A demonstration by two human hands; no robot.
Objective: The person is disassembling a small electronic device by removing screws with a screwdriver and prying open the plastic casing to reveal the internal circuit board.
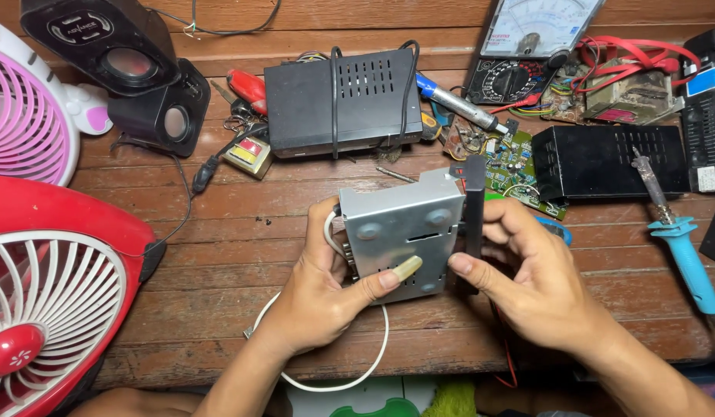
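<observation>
Gripping a grey metal box above the wooden bench, the left hand curls round its near side — thumb across the face — while the right hand pinches its black front panel; a white cable trails below.

The silver box looks like bare matt sheet metal, its black front panel smooth plastic. The bench is rough, worn wood planks. The black speakers are glossy plastic, and the white cable is probably rubbery.
</observation>
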